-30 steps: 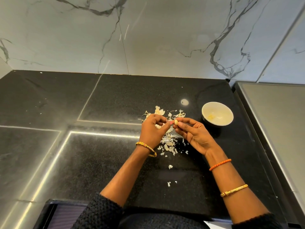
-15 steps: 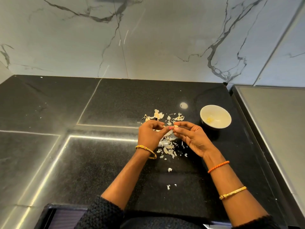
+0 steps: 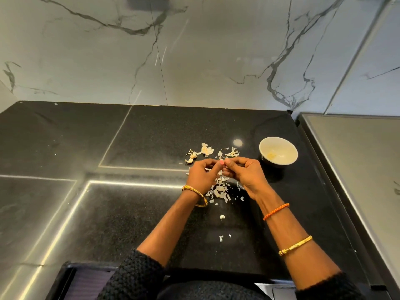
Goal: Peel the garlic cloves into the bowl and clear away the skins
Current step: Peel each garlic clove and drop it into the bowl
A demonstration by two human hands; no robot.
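My left hand point(image 3: 202, 175) and my right hand point(image 3: 244, 173) meet fingertip to fingertip over the black counter, fingers curled. They pinch a small garlic clove between them; it is almost wholly hidden by the fingers. Loose papery garlic skins point(image 3: 218, 189) lie scattered under and in front of the hands. More skins point(image 3: 206, 150) and two unpeeled cloves point(image 3: 191, 158) lie just beyond the hands. A white bowl point(image 3: 287, 156) stands to the right of my right hand, with a few pale peeled bits inside.
The black stone counter point(image 3: 140, 137) runs left and back to a marble wall point(image 3: 194, 50). A raised grey steel surface point(image 3: 357, 159) borders the counter on the right. A few stray skin flakes point(image 3: 221, 217) lie nearer the front edge.
The hands stay together on the clove; the fingers have closed tighter, hiding the clove that showed between the fingertips a second ago. The view has tilted slightly upward.
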